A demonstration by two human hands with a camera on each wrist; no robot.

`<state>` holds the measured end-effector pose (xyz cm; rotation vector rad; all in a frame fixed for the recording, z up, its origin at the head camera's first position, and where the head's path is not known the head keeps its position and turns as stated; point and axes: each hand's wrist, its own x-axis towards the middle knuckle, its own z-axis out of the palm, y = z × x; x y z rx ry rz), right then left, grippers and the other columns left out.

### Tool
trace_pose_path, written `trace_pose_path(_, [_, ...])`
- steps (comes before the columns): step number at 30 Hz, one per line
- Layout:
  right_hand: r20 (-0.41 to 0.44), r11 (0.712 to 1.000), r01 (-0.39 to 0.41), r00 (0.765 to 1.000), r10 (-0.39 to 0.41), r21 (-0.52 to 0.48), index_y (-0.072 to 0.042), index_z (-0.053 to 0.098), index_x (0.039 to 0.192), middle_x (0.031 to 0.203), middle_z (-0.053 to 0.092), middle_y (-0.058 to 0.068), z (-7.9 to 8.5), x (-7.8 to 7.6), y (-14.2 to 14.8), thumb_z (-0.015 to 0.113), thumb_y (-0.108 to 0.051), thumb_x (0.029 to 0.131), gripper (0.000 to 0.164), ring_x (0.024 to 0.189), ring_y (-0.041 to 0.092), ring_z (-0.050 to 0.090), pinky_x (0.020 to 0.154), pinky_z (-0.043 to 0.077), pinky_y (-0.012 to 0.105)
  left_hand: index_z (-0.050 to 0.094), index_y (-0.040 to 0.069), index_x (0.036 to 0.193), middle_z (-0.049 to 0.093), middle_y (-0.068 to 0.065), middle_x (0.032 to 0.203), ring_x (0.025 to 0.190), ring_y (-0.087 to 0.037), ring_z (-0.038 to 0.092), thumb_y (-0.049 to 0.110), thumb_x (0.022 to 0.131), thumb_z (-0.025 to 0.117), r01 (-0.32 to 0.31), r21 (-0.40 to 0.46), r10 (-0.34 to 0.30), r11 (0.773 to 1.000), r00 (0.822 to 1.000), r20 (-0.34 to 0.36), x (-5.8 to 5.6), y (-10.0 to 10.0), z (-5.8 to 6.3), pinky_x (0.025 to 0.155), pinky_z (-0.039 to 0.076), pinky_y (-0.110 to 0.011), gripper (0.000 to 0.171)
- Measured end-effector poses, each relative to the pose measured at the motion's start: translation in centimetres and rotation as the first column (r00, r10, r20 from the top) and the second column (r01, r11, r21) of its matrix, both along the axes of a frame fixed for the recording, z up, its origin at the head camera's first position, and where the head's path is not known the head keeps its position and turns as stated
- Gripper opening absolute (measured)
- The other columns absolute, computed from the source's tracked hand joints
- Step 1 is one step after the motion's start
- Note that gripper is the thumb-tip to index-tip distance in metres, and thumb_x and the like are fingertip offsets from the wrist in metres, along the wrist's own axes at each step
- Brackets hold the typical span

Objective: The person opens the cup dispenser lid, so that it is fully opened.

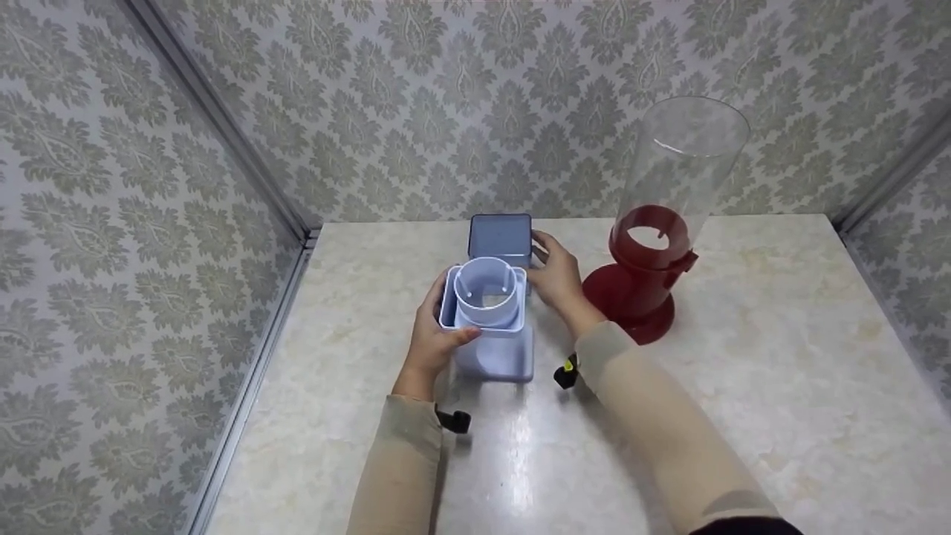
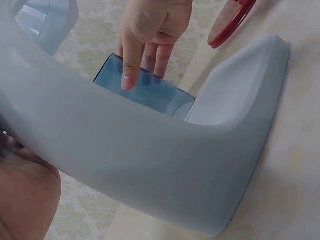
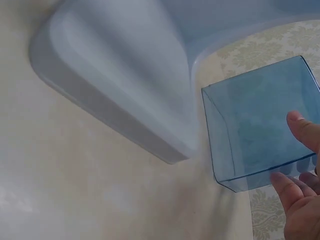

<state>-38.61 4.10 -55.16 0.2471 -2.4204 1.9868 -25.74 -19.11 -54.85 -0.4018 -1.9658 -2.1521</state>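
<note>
Fingers (image 2: 131, 55) of the right hand (image 1: 556, 276) pinch the blue box (image 1: 501, 238), thumb on one wall and the rest on another, holding it just behind the pale dispenser (image 1: 490, 327) and nearer this hand than the other. Left hand (image 1: 435, 338) curls round the dispenser's left side, steadying it upright on the table (image 1: 780, 371). Its round hopper looks empty, as do the box and the clear tube of the red dispenser (image 1: 646, 275) to the right.

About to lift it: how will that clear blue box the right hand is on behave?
The blue box looks thin-walled and see-through, so probably light and fairly stiff. Its glossy faces may slip under the right hand. Flat sides: unlikely to roll.
</note>
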Motion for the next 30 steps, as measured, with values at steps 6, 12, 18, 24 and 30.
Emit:
trace_pose_path(6, [0.025,0.999,0.021,0.999,-0.020,-0.047,-0.002,0.053,0.165,0.177,0.049,0.020,-0.3,0.6,-0.3,0.082,0.006,0.095,0.077,0.162,0.038,0.053,0.127,0.052,0.044,0.036,-0.010,0.170,0.051,-0.036,0.167,0.137,-0.003,0.061,0.075,0.055,0.106,-0.013,-0.003,0.013,1.000,1.000,-0.002,0.3,0.1,0.1,0.120,0.049,-0.016,0.159])
trace_pose_path(12, [0.001,0.999,0.047,0.999,-0.047,-0.006,-0.004,0.051,0.166,0.176,0.049,0.020,-0.2,1.1,-0.6,0.083,-0.003,0.096,0.076,0.163,0.039,0.051,0.129,0.052,0.047,0.031,-0.011,0.172,0.050,-0.032,0.169,0.140,-0.004,0.060,0.079,0.048,0.100,0.026,0.035,-0.026,0.999,1.000,-0.007,0.3,0.1,0.4,0.119,0.051,-0.017,0.168])
trace_pose_path(18, [-0.113,0.996,0.086,0.990,-0.087,-0.018,0.000,0.049,0.166,0.175,0.049,0.023,0.9,2.5,0.4,0.080,0.002,0.098,0.075,0.164,0.041,0.049,0.127,0.053,0.053,0.016,0.000,0.180,0.036,-0.031,0.179,0.152,-0.004,0.052,0.083,0.050,0.095,0.069,0.018,-0.068,0.997,0.996,-0.050,0.4,-0.2,1.0,0.126,0.044,-0.018,0.173])
trace_pose_path(24, [-0.299,0.994,0.112,0.948,-0.109,-0.006,0.000,0.057,0.160,0.167,0.059,0.022,2.3,5.3,2.2,0.071,0.006,0.105,0.057,0.159,0.037,0.057,0.120,0.058,0.048,0.010,0.010,0.183,0.020,-0.024,0.188,0.175,-0.034,0.024,0.092,0.056,0.089,-0.016,0.004,0.017,1.000,0.991,-0.130,1.4,0.0,2.4,0.145,0.023,-0.041,0.170])
trace_pose_path(30, [-0.423,0.986,0.136,0.891,-0.165,-0.097,-0.001,0.065,0.150,0.154,0.071,0.019,3.0,9.4,4.6,0.065,0.007,0.108,0.043,0.148,0.031,0.068,0.114,0.063,0.045,0.033,0.004,0.176,0.030,-0.022,0.181,0.169,-0.024,0.027,0.100,0.070,0.079,-0.286,-0.105,0.241,0.952,0.918,-0.315,3.9,1.7,4.8,0.140,0.023,-0.041,0.150])
